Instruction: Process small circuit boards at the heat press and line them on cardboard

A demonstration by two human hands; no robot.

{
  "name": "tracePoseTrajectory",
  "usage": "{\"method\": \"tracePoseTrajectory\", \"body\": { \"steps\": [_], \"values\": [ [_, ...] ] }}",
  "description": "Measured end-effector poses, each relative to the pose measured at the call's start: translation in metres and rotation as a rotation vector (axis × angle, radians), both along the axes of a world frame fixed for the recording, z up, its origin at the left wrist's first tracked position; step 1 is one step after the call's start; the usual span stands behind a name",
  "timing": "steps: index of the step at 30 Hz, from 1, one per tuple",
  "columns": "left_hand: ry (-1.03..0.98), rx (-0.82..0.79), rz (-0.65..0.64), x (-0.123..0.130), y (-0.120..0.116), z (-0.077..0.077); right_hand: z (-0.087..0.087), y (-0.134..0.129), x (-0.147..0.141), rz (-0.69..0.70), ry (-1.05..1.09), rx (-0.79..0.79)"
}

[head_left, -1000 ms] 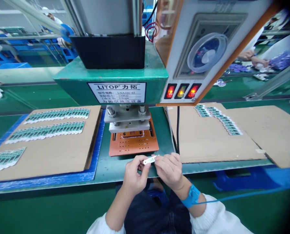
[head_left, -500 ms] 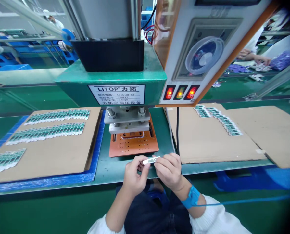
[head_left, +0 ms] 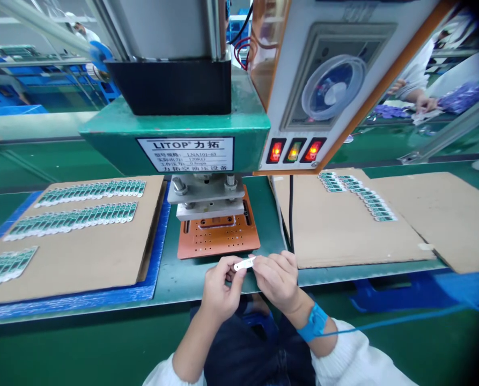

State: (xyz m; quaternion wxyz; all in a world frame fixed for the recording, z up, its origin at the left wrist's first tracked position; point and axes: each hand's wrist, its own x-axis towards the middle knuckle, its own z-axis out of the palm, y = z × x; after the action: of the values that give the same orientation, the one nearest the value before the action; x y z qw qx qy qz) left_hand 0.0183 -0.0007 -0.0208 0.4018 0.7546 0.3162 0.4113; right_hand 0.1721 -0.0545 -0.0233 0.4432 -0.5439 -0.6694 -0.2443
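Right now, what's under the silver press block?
An orange plate, with small holes toward its front; the silver press block covers part of its rear, which can't be seen.

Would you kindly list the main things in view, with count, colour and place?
Press: one, green, black and grey, centre
Control box: one, white and orange, right of press
Lit switches: three, two red, one yellow-green, on box
Drilled plate: one, orange, under press
Left strips: many, green and white, three rows, on cardboard
Right strips: many, green and white, on cardboard
Table: one, green, underneath
Piece: one, white, held before plate
Left hand: one, bare, piece's left end
Right hand: one, bare, piece's right end
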Motion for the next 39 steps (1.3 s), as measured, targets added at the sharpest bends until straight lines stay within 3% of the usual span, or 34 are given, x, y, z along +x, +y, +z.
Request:
{"method": "tracePoseTrajectory", "body": {
  "steps": [6,10,12,17,20,25,39],
  "values": [
    [-0.017,-0.012,0.008,0.001,0.0,-0.001,0.0,0.005,0.001,0.018,0.027,0.021],
    [-0.054,-0.028,0.06,0.001,0.0,0.0,-0.002,0.007,0.001,0.1,0.359,-0.022],
    [-0.067,-0.038,0.073,0.001,0.0,0.001,-0.002,0.005,0.001,0.182,0.624,-0.142],
    [-0.039,-0.04,0.038,0.001,0.001,0.001,-0.003,0.002,0.003,0.501,1.271,-0.719],
    [-0.013,-0.048,0.012,0.001,0.002,-0.001,-0.001,0.006,0.007,0.626,1.475,-0.857],
    [-0.005,-0.038,-0.004,0.001,0.002,-0.004,0.006,0.008,0.008,0.672,1.384,-0.945],
    [0.011,0.017,0.012,0.002,0.004,-0.002,0.011,0.009,0.007,0.627,1.354,-0.899]
  ]
}}
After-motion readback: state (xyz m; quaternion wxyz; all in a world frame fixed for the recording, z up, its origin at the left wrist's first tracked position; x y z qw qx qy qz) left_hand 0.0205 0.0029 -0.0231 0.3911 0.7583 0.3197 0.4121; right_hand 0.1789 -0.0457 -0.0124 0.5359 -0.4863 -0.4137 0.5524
